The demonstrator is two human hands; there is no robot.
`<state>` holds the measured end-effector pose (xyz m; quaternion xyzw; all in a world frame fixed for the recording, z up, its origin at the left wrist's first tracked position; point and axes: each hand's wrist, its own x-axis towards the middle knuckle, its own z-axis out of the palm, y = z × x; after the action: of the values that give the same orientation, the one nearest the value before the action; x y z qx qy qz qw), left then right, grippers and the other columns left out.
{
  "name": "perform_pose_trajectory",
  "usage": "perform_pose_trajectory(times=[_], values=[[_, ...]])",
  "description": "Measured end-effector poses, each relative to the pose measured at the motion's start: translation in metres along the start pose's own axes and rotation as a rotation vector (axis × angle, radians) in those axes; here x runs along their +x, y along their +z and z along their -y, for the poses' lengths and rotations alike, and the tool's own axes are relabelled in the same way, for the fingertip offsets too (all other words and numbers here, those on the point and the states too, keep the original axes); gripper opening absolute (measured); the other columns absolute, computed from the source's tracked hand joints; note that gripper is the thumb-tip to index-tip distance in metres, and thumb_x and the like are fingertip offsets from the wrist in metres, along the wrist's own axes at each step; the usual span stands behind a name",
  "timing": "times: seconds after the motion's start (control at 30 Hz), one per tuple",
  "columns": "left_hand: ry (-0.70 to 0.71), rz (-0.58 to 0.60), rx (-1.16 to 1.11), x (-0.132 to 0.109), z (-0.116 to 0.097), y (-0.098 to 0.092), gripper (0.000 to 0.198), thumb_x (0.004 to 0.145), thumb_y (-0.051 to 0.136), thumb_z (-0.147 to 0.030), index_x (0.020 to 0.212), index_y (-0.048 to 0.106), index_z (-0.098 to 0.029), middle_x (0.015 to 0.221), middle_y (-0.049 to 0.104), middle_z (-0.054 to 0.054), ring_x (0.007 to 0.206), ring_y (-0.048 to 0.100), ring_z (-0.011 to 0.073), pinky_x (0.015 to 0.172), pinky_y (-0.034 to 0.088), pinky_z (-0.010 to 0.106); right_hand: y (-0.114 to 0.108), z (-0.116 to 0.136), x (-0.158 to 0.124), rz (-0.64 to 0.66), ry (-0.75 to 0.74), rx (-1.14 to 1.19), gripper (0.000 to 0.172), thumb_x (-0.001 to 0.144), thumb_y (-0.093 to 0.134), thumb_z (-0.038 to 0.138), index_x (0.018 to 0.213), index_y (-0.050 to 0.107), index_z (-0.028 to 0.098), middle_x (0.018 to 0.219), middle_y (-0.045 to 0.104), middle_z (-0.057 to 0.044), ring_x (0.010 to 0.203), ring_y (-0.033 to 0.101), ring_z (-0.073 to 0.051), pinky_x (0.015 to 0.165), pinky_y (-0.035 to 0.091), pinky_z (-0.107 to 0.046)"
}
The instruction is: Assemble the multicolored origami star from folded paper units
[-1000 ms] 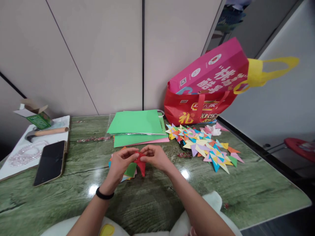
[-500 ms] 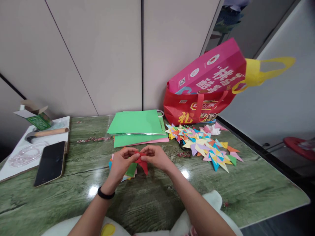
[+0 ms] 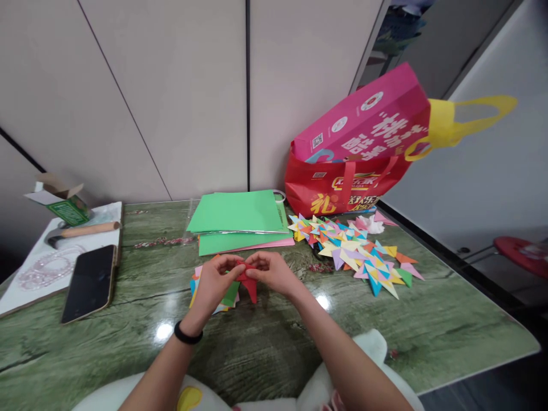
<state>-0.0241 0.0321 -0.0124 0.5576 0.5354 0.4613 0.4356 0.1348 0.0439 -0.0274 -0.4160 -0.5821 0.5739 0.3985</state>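
Between my two hands is a small piece of folded red paper (image 3: 250,288), its pointed end hanging down toward the table. My left hand (image 3: 220,279) pinches it from the left, thumb against fingers. From the other side my right hand (image 3: 272,274) pinches it too, the thumbs close together. The fingers hide the paper's upper part. Under and beside my left hand lies a stack of small coloured paper squares (image 3: 231,294), green on top, partly covered by the hand. To the right spreads a pile of folded paper stars and points (image 3: 363,254) in many colours.
Behind my hands lie green paper sheets (image 3: 235,212). A red gift bag (image 3: 317,185) holding a pink box (image 3: 363,123) stands at the back right. At left are a phone (image 3: 89,283), a hammer (image 3: 85,229), a bead string (image 3: 47,268) and a green carton (image 3: 68,210).
Both hands keep their pinch on the red paper and have shifted only slightly. The paper's hanging tip has turned a little straighter down.
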Motion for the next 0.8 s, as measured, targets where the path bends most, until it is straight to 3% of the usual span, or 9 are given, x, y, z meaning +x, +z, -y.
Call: perform_pose_trajectory(times=[0.8], values=[[0.030, 0.027, 0.041, -0.0038, -0.0016, -0.0027, 0.023, 0.062, 0.071, -0.031, 0.077, 0.069, -0.014, 0.073, 0.070, 0.006, 0.068, 0.063, 0.0168, 0.062, 0.050, 0.026, 0.0024, -0.0025, -0.0018, 0.010, -0.009, 0.010, 0.020, 0.064, 0.067, 0.025, 0.081, 0.062, 0.016, 0.077, 0.067, -0.001, 0.068, 0.061, -0.013, 0.067, 0.048, -0.027]])
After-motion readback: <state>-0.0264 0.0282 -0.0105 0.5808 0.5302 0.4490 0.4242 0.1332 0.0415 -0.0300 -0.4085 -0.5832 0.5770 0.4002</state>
